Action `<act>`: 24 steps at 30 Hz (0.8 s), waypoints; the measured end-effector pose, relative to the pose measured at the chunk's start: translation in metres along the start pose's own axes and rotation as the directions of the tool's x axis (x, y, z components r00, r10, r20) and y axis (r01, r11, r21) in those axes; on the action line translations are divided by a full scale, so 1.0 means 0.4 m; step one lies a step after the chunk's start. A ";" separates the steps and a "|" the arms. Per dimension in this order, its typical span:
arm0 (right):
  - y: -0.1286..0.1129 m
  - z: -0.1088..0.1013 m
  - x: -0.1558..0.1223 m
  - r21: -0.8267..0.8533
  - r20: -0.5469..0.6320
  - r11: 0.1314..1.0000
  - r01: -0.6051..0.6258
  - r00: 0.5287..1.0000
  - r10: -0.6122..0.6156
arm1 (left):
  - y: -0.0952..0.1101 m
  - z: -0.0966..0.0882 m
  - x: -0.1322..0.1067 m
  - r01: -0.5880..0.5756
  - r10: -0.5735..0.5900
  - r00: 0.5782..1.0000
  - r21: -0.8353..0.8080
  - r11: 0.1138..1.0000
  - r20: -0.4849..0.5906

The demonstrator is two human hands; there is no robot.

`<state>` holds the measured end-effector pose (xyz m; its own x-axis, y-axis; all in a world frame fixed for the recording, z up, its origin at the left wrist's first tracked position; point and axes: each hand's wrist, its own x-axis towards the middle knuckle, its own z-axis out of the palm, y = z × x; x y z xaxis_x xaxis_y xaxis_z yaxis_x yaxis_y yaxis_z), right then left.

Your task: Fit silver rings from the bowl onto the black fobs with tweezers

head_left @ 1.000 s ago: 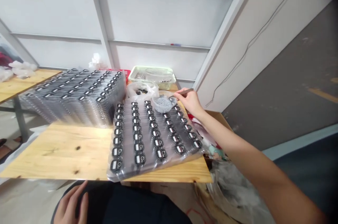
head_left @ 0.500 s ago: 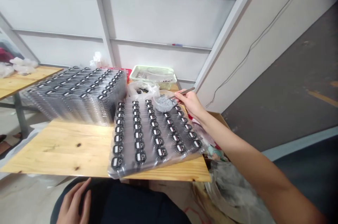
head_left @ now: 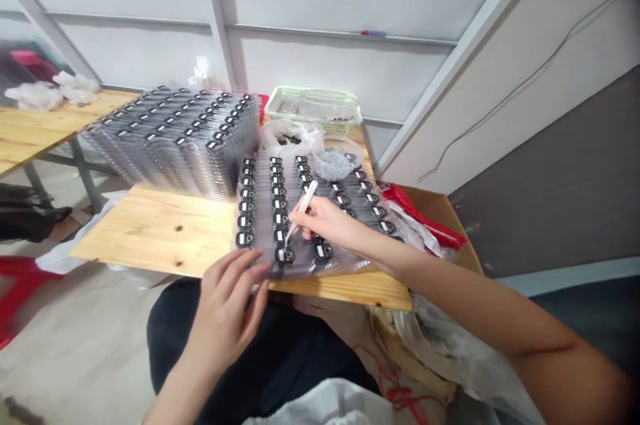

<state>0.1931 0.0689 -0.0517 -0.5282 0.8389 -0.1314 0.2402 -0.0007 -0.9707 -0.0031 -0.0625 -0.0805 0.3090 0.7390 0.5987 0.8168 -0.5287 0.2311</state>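
R hand (head_left: 325, 221) down to blister tray (head_left: 260, 211) — tweezers (head_left: 303, 208) pinched | L hand (head_left: 227, 301) at near edge | hands apart

Pine table (head_left: 150, 231) w/ stacked trays (head_left: 170, 145)

The person's left hand (head_left: 227, 308) and right hand (head_left: 325, 223) are bare and slim-fingered. The long, slender right forearm (head_left: 480, 305) is bare too, and a plain, near-black cloth garment (head_left: 265, 351) covers the lap.
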 end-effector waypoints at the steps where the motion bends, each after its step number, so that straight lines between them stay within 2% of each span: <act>1: 0.005 0.003 0.006 -0.043 0.004 0.999 -0.002 1.000 0.002 | 0.004 0.010 0.014 -0.019 0.019 0.999 0.006 1.000 0.045; 5: 0.018 0.001 0.019 -0.124 0.017 0.992 -0.008 1.000 0.011 | 0.002 0.048 0.038 -0.048 0.042 0.990 0.038 0.998 0.137; 9: 0.023 0.000 0.020 -0.188 0.036 0.982 0.008 0.999 -0.002 | -0.008 0.060 0.034 -0.073 0.067 0.981 0.024 0.997 0.181; 15: 0.019 0.007 0.018 -0.251 0.044 0.968 0.032 0.999 -0.021 | -0.009 0.064 0.035 -0.055 0.045 0.986 0.061 0.997 0.159; 24: 0.012 0.012 0.018 -0.258 0.048 0.966 0.024 0.999 -0.012 | -0.009 0.068 0.035 -0.070 0.053 0.985 0.094 0.993 0.165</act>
<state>0.1865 0.0725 -0.0581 -0.5695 0.8119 -0.1288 0.4295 0.1603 -0.8887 0.0115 -0.0388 -0.0938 0.4283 0.7685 0.4754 0.8353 -0.5374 0.1162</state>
